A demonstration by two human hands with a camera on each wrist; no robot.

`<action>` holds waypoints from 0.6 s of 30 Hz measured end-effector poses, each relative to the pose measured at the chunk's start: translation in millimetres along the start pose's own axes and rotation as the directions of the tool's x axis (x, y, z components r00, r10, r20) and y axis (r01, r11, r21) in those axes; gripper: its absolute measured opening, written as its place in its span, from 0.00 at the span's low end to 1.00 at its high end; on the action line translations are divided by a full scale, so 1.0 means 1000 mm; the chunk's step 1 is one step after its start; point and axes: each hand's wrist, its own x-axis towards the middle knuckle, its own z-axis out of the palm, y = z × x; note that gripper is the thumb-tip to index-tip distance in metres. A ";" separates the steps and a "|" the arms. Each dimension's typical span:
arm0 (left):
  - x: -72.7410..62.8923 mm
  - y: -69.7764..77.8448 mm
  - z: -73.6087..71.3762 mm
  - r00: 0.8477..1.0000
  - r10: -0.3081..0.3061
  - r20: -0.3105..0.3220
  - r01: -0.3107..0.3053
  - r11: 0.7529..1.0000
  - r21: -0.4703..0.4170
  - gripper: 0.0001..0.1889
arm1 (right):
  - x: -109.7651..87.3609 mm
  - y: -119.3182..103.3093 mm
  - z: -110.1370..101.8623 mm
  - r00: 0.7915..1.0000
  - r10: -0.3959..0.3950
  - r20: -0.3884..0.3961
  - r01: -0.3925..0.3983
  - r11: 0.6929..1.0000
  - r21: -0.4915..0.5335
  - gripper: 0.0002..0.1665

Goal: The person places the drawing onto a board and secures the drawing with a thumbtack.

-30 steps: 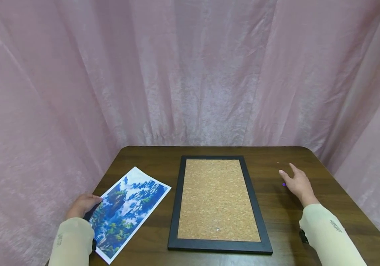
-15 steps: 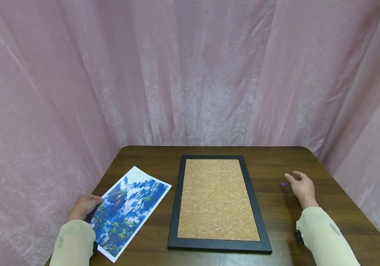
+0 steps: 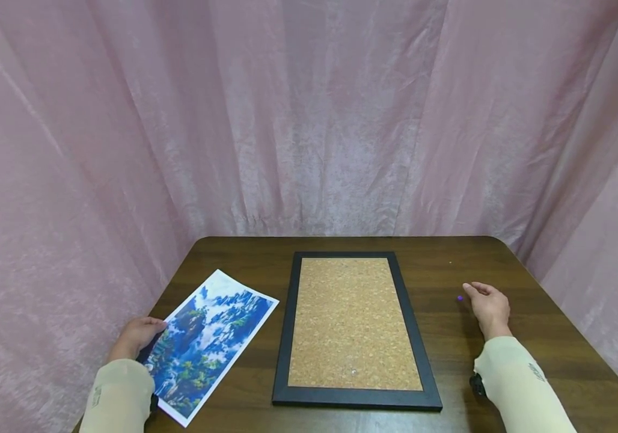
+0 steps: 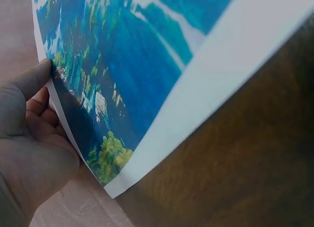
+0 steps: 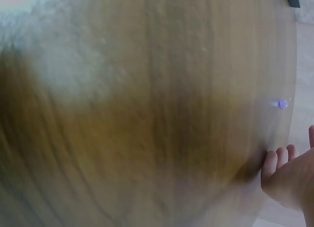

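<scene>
Left hand (image 3: 136,335): fingers pinch printed sheet (image 3: 213,349). Right hand (image 3: 490,309): fingers loosely curled, near apparent purple pushpin (image 3: 460,298)

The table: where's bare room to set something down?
Bare table shows between the board and the purple piece, and at far left, beyond the picture. Crowded: where the left hand holds the picture, and around the right hand.

Head camera: worn on my head, facing forward and down, covering tabletop (image 3: 428,288) and curtain (image 3: 341,120) from farthest off. Left wrist camera: close range, past my left fingers (image 4: 46,114) onto the printed picture (image 4: 122,65). Right wrist camera: faces the tabletop, my right fingers (image 5: 281,157) at lower right. Head and right wrist views share the purple item (image 5: 283,104).
</scene>
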 end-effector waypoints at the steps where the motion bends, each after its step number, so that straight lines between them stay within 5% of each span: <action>1: 0.002 -0.002 0.000 1.000 0.006 -0.002 -0.006 1.000 0.001 0.22 | -0.001 0.000 0.000 1.000 -0.005 -0.004 0.005 1.000 -0.012 0.31; 18: 0.004 -0.002 -0.009 0.998 0.028 0.052 -0.027 0.999 -0.033 0.24 | -0.001 0.010 0.011 0.999 -0.015 -0.035 0.010 0.988 -0.155 0.21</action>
